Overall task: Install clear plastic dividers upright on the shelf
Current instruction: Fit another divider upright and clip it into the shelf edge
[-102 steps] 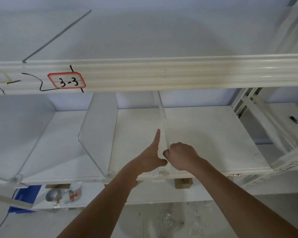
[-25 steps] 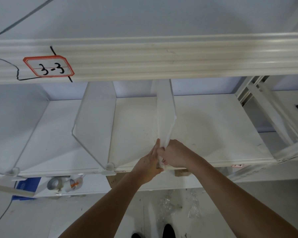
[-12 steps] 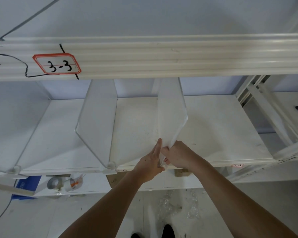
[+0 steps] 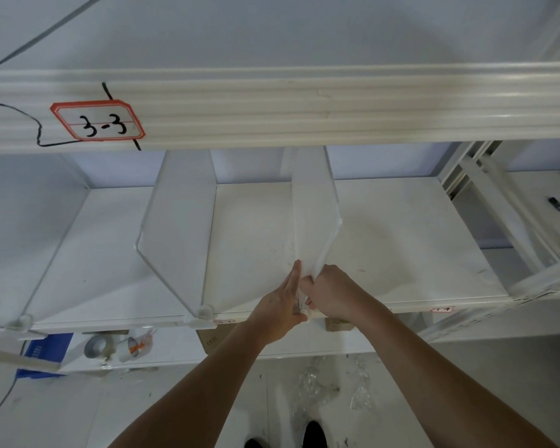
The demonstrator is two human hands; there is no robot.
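Note:
A clear plastic divider (image 4: 314,208) stands upright on the white shelf (image 4: 401,240), running from the front edge to the back. My right hand (image 4: 332,291) is closed around its lower front corner. My left hand (image 4: 283,300) lies flat against the divider's left face at the same corner, fingers straight. A second clear divider (image 4: 181,227) stands upright further left, seated in a white clip (image 4: 205,313) at the shelf's front edge. The clip under the held divider is hidden by my hands.
The shelf above has a ribbed front rail (image 4: 337,108) with a red-bordered "3-3" label (image 4: 97,121). Another clip (image 4: 19,322) sits at far left. Tape rolls (image 4: 112,347) and a blue crate (image 4: 46,350) lie on the lower shelf. A slanted upright frame (image 4: 511,227) stands at right.
The divider has turned from edge-on to showing more of its face, then narrowed slightly. My left hand went from pointing beside it to lying flat against it.

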